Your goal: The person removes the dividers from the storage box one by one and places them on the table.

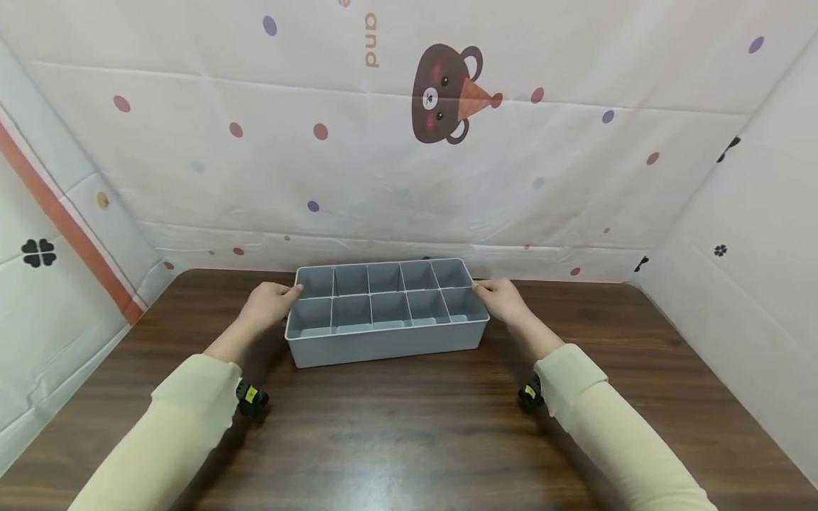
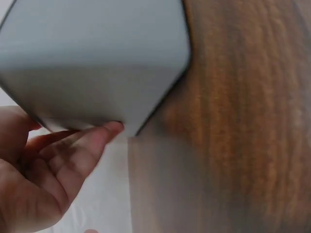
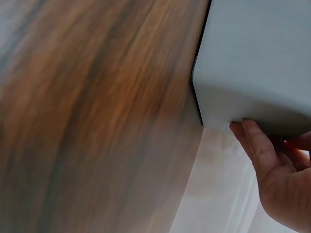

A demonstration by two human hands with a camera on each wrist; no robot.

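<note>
A grey plastic compartment box [image 1: 383, 344] stands near the back of the table, split by thin dividers into two rows of open compartments with nothing visible in them. My left hand [image 1: 270, 304] grips its left end, thumb over the rim. At the opposite end my right hand [image 1: 505, 298] holds the rim in the same way. In the left wrist view the fingers [image 2: 97, 141] press against the box's outer end wall. The right wrist view shows fingertips [image 3: 250, 128] against the other end wall. The box sits slightly askew, its right end a little farther back.
The dark brown wooden table [image 1: 396, 419] reaches back to a pale cloth wall [image 1: 383, 177] printed with dots and a bear. Side walls [image 1: 735, 298] of similar cloth close in left and right. Black wrist devices [image 1: 252, 397] sit at both cuffs.
</note>
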